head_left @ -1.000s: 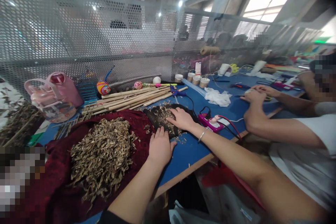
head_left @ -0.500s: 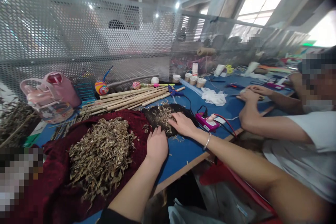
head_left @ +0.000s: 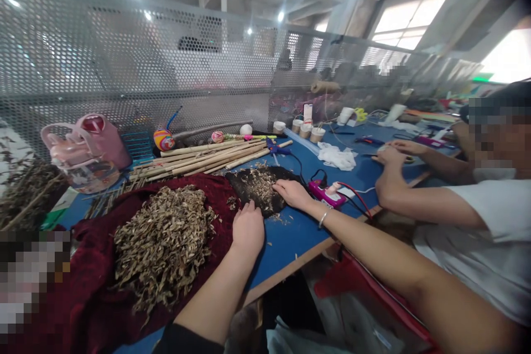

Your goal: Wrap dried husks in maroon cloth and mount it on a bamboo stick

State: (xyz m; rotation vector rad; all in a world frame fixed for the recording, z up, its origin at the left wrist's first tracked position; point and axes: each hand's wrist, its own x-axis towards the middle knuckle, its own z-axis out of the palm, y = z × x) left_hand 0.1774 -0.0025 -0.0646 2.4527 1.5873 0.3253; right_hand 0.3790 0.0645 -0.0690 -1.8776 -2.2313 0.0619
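My left hand lies palm down at the right edge of the dark red cloth, beside the black cloth, its fingers flat and nothing seen in it. My right hand, with a bangle on the wrist, is over the right part of the black cloth. Its fingertips are drawn together at the dry plant bits; whatever they pinch is too small to make out. A large heap of dried leaves rests on the red cloth to the left of my left hand.
Behind the cloths lie bamboo sticks and a blue glue gun. A magenta power strip is right of my right hand. Pink bottles stand at left. Another person's hands work at right, near white plastic.
The fingers of my right hand have drawn together, where they were more spread before. My left hand stays in place. The view has shifted slightly.
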